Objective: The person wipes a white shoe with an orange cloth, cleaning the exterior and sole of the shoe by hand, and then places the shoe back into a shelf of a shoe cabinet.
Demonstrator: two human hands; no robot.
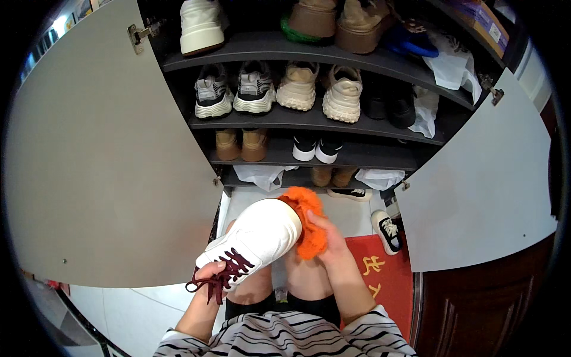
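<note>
A white sneaker (pixel 263 232) with dark maroon laces (pixel 229 270) is held up in front of me, its toe pointing up and to the right. My left hand (pixel 209 273) grips it at the laced opening, thumb over the laces. Bunched in my right hand (pixel 329 236) is a fluffy orange cloth (pixel 312 223), which lies against the sole side near the toe. The fingers of that hand are partly hidden by the cloth.
Ahead stands a shoe cabinet with dark shelves (pixel 312 122) of shoes and white bags. Its left door (pixel 111 156) and right door (pixel 482 178) are swung wide on both sides. A black-and-white sneaker (pixel 387 232) rests by a red mat (pixel 392 285) on the floor.
</note>
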